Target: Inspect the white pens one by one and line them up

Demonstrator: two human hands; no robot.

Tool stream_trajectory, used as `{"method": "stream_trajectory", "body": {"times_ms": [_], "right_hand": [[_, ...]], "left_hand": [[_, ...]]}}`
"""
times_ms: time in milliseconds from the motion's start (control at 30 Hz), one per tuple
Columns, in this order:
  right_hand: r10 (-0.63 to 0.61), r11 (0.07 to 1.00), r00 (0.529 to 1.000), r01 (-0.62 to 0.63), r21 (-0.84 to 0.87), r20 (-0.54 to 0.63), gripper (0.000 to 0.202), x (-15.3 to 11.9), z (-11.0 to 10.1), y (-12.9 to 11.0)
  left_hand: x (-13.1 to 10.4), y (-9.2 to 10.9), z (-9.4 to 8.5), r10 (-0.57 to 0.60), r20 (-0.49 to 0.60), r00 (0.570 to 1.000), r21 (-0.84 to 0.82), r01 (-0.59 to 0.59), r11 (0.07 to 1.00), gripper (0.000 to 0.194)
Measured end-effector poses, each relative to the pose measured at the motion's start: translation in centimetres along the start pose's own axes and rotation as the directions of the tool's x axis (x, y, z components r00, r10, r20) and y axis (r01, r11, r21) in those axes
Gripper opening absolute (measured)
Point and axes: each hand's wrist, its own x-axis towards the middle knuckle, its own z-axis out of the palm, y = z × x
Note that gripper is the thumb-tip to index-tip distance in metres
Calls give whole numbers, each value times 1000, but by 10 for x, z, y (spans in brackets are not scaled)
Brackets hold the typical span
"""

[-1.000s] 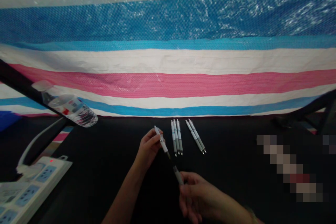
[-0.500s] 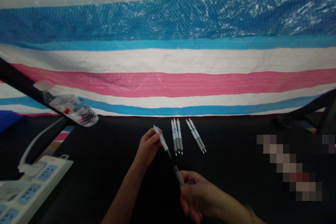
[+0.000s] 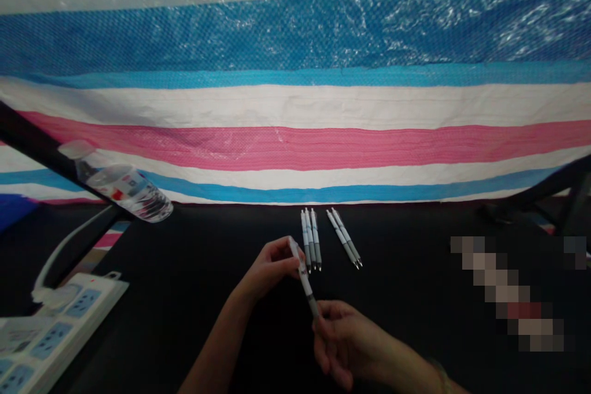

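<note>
Right fingers [image 3: 336, 328] hide the tip of the held pen [image 3: 305, 282].

There are two hands, one left hand [image 3: 272, 265] and one right hand [image 3: 341, 335]. I count six pens in all. One pen [image 3: 305, 283] is held by both hands. Three pens [image 3: 312, 247] lie together just past the left hand's fingertips. Two pens [image 3: 341, 237] lie side by side, past the right hand. That makes five on the one black table [image 3: 406, 271] under the hands.

Out to the left of the left hand there is one bottle [image 3: 132, 191], one power strip [image 3: 67, 319], one white cord [image 3: 53, 260] and one blue thing [image 3: 16, 214]. Three of the strip's sockets show. There are two dark bars: one left bar [image 3: 41, 146] and one right bar [image 3: 545, 194], both well apart from the hands. One stripy sheet [image 3: 295, 104] hangs beyond the hands.
</note>
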Motion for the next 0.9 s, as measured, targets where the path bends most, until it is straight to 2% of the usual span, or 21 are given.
{"method": "stream_trajectory", "body": {"times_ms": [233,433,567,700,900], "right_hand": [[24,1000,998,-23,18,-51,57,0,8,-6],[-3,1000,997,3,1,-82,46,0,5,-3],[17,1000,998,-16,6,-64,54,0,8,-5],[-37,999,997,35,-25,-63,47,-1,9,-4],[-3,1000,996,5,14,-88,50,-1,8,-4]], "left_hand": [[2,-2,-2,40,-86,995,-34,-43,999,26],[2,-2,0,53,-85,995,-35,-56,998,23],[2,-2,0,53,-100,994,-34,-57,998,22],[2,-2,1,57,-94,994,-34,-60,998,22],[2,-2,1,60,-93,994,-42,-64,997,23]]}}
